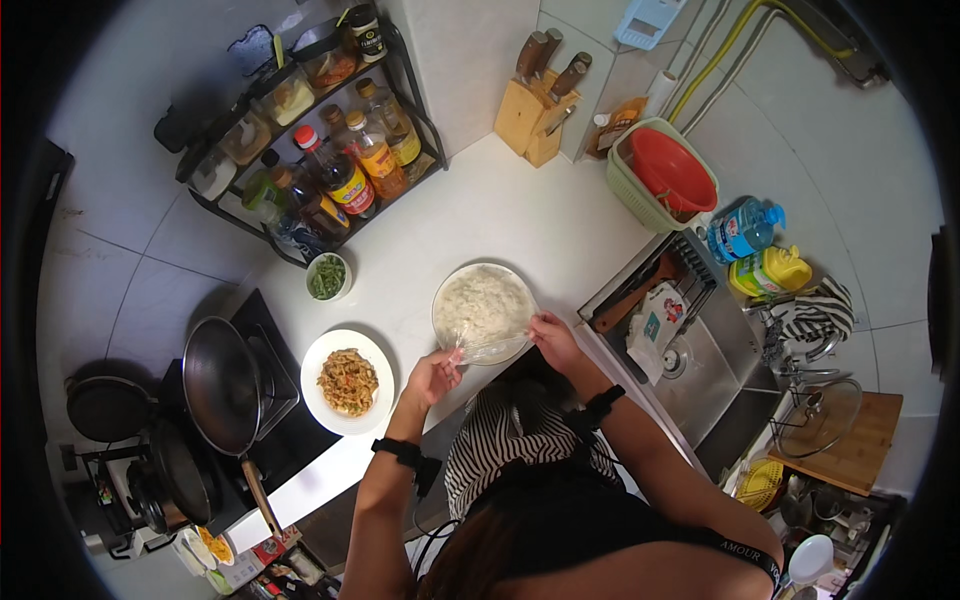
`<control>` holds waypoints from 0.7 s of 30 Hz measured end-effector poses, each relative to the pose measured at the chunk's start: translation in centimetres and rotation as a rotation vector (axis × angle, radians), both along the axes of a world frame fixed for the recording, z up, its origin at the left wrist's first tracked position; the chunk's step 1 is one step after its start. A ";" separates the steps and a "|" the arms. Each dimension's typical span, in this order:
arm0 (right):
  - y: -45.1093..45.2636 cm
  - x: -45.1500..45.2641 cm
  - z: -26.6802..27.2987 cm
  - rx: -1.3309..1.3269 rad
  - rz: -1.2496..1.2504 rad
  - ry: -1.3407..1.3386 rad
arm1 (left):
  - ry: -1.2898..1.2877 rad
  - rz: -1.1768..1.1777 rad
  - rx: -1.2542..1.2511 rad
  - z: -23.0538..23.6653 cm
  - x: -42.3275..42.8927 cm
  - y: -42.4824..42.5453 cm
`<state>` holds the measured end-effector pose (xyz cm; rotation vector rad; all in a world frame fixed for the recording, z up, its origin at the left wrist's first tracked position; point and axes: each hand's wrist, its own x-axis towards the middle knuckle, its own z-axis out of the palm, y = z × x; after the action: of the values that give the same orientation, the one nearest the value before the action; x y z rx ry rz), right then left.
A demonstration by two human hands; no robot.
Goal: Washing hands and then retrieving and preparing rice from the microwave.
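A round bowl of white rice [484, 300] stands on the white counter in front of me, with clear plastic film [491, 346] stretched over it. My left hand [436, 376] pinches the film at the bowl's near left edge. At the near right edge, my right hand [555, 341] grips another part of the film. Left of the bowl sits a white plate [311, 367] bearing a cooked stir-fried dish [348, 382]. Further back, a small white cup holds chopped green vegetables [327, 277].
A wok [223, 385] rests on the cooktop at left. The black spice rack [442, 154] carries several bottles and seasoning boxes. A wooden knife block [534, 116] stands at the back. To the right are a green basket [626, 176] with a red colander and a steel sink [712, 375].
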<state>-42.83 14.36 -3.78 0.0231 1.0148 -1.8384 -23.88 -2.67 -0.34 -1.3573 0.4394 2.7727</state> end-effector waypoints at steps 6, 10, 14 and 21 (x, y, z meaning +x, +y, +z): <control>1.3 0.7 -0.7 0.066 0.049 -0.235 | 0.044 0.018 0.001 -1.3 1.4 0.1; 1.4 1.2 -0.5 0.122 0.072 -0.179 | 0.041 -0.055 0.004 -2.9 1.9 0.1; 1.8 0.6 -0.6 0.175 0.169 -0.177 | -0.015 -0.101 -0.072 -1.7 0.5 1.1; 1.2 0.9 -1.9 0.324 0.270 0.005 | -0.019 -0.216 -0.254 -1.1 -0.3 1.8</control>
<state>-41.97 15.58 -5.67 0.0727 1.2466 -1.4192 -24.18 -0.91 -1.39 -1.2881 0.9063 2.5937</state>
